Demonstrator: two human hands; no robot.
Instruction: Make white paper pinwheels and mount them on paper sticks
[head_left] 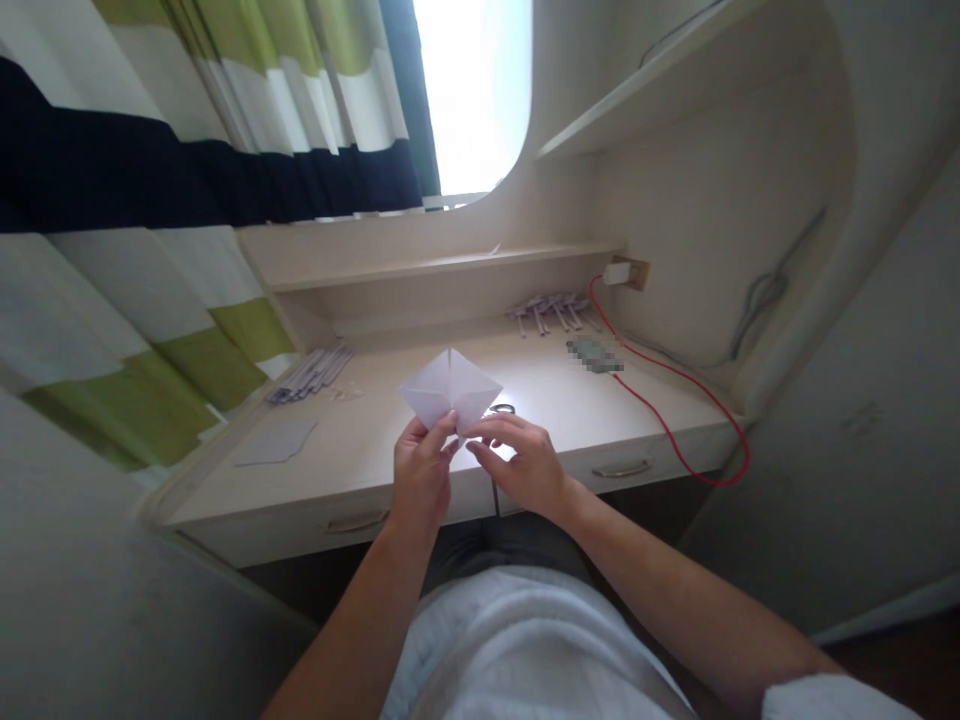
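Observation:
A folded piece of white paper (pixel 450 388), diamond-shaped with a crease down its middle, is held up above the front part of the desk. My left hand (pixel 424 462) pinches its lower part, thumb on the near face. Beside it, my right hand (pixel 525 458) is at the paper's lower right edge, with thumb and forefinger close together near the bottom corner. Whether the right fingertips grip the paper or only touch it is hard to see. Just behind the right fingers, the dark handle of scissors (pixel 502 408) shows in part on the desk.
Rolled paper sticks (pixel 311 373) lie at the desk's left, near a flat paper sheet (pixel 276 442). Several folded paper pieces with stems (pixel 551 310) stand at the back. A red cable (pixel 660 425) runs from a wall charger (pixel 618 273) to a blurred device (pixel 594 354) and hangs over the front edge.

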